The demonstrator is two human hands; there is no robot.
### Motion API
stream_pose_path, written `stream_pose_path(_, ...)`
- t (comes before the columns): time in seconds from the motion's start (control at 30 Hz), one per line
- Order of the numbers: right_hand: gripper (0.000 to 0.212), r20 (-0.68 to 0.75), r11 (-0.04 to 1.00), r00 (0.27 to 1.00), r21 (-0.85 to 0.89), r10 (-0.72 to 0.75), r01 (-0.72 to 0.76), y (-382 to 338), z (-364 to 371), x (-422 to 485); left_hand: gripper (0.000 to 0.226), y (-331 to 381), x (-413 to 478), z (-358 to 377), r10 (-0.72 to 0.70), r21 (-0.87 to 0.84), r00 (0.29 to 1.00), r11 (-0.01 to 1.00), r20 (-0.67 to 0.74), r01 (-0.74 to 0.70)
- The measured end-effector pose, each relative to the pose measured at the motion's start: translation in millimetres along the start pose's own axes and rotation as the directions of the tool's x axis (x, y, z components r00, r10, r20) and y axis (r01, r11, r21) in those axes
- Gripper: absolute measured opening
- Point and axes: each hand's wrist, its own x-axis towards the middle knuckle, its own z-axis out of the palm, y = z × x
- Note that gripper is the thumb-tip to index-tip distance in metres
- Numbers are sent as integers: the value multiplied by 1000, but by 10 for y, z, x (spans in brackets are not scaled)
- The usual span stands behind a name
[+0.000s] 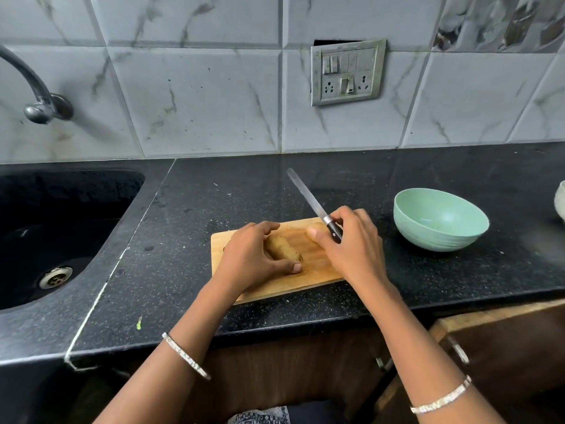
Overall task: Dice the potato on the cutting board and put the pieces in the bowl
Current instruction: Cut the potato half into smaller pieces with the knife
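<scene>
Head camera: a person's left hand [253, 261] curls over a brown-skinned potato [282, 250] lying mid-way along the wooden cutting board [308, 278], with fingers and thumb clasping it. The right hand [351, 243], over the board's right end, grips the handle of a knife [308, 198]. The blade is raised and points past the board's far edge, clear of the potato. A pale lump [316, 230] by the right thumb may be a cut piece, but it is mostly hidden. The green bowl [434, 240], right of the board, appears empty. Dicing looks barely begun, with the chopping and transfer ahead.
</scene>
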Motion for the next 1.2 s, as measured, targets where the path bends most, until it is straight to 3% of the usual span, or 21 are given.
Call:
stream_pose_path(0.07,27,-54,995,994,25,-97,99,-35,-53,-149,89,-6,-58,-5,-30,-94,998,995,-54,25)
stream_pose_path(0.17,27,49,983,982,38,-181,180,-99,-117,-405,83,11,-128,20,-52,-192,991,981,-121,28)
stream_pose_path(0.3,42,265,994,959,-17,-100,108,-45,-140,-544,73,27,-127,93,-56,-169,989,985,-136,32)
stream_pose_path(0.43,46,350,997,935,-32,-59,75,-6,-163,-571,61,28,-100,101,-60,-140,990,989,-129,42)
stream_pose_path(1.2,52,375,987,915,4,-149,160,-129,-72,-451,65,-84,-21,91,-41,-312,998,950,-41,26)
